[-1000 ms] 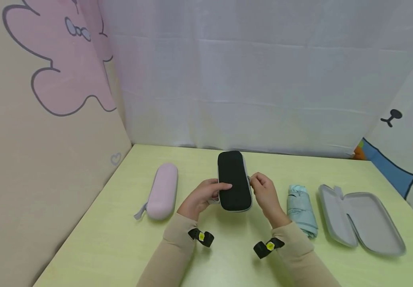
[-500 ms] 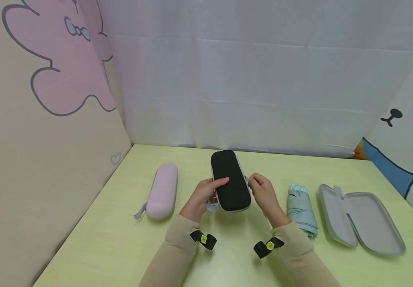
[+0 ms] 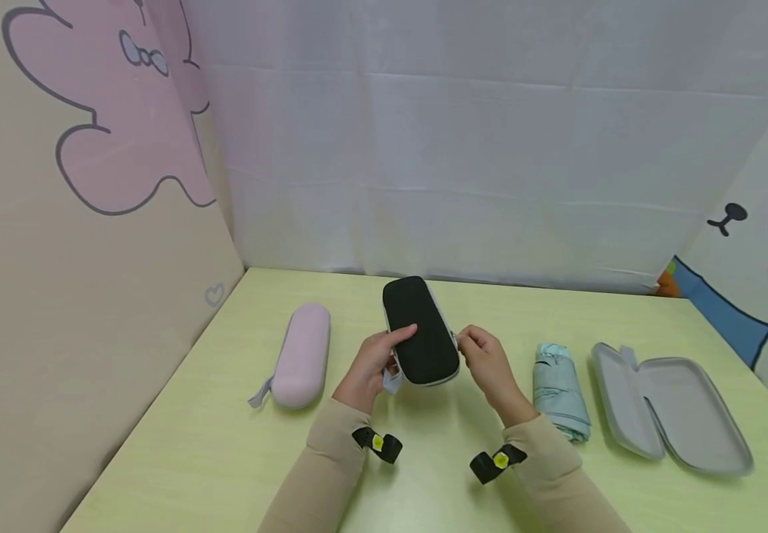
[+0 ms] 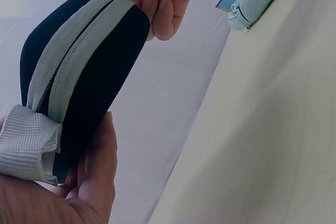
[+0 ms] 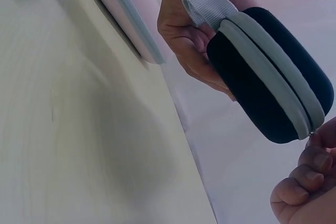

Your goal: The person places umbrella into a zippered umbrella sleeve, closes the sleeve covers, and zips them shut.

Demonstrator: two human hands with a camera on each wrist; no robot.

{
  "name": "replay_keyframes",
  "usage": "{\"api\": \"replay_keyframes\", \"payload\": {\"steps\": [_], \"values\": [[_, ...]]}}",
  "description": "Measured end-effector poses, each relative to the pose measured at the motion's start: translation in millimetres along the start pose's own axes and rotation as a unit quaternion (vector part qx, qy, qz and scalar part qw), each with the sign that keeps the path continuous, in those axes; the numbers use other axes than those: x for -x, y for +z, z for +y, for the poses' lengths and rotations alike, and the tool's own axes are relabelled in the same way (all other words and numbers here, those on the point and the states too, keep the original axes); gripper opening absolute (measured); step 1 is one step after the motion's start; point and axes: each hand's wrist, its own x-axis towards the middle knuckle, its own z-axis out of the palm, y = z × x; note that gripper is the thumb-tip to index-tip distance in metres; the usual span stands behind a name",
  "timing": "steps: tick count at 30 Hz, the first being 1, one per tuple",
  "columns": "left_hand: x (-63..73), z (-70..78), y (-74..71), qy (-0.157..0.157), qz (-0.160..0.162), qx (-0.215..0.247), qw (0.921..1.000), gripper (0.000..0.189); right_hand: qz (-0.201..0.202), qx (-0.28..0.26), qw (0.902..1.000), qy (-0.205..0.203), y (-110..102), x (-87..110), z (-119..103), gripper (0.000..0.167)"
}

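Note:
A black zip case (image 3: 420, 329) with rounded ends is held up over the table, tilted toward the upper left in the head view. My left hand (image 3: 372, 366) grips its left side, thumb flat across the black face and fingers behind. Light grey zipper tape (image 4: 73, 51) runs around the case edge, and a grey webbing loop (image 5: 207, 4) sticks out at one end. At the right edge, my right hand (image 3: 488, 363) pinches the small zipper pull (image 5: 312, 134), mostly covered by the fingertips, with the other fingers curled.
A pink hard case (image 3: 302, 355) with a grey strap lies left of the hands. To the right are a rolled light-green folded umbrella or cloth bundle (image 3: 560, 392) and an opened grey case (image 3: 697, 414). A white curtain (image 3: 457, 148) hangs behind the table (image 3: 177, 459).
The black zip case has shifted left and tilted further to the left, carried by the left hand. The right hand has moved slightly left and down, still pinching at its edge.

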Motion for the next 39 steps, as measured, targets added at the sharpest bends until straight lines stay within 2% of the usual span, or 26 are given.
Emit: {"api": "replay_keyframes", "payload": {"steps": [10, 16, 25, 32, 39], "values": [[-0.5, 0.6, -1.3, 0.014, 0.011, 0.009, 0.9998, 0.032, -0.003, 0.006, 1.0, -0.005, 0.5, 1.3, 2.3, 0.021], [-2.6, 2.0, -3.9, 0.001, 0.042, 0.029, 0.9987, 0.031, -0.01, 0.01, 0.9999, -0.004, 1.5, 1.8, 4.1, 0.021], [-3.8, 2.3, -5.5, 0.005, 0.066, 0.046, 0.9968, 0.028, -0.012, 0.013, 0.9998, 0.008, 1.9, 7.2, -3.1, 0.023], [-6.6, 1.8, -6.4, 0.008, 0.085, 0.086, 0.9927, 0.027, -0.012, 0.021, 0.9997, 0.004, 3.2, 4.9, 3.8, 0.022], [-7.6, 0.9, -4.0, 0.011, 0.088, 0.139, 0.9864, 0.025, -0.012, 0.022, 0.9997, 0.0, 4.4, 4.8, 2.7, 0.022]]}}
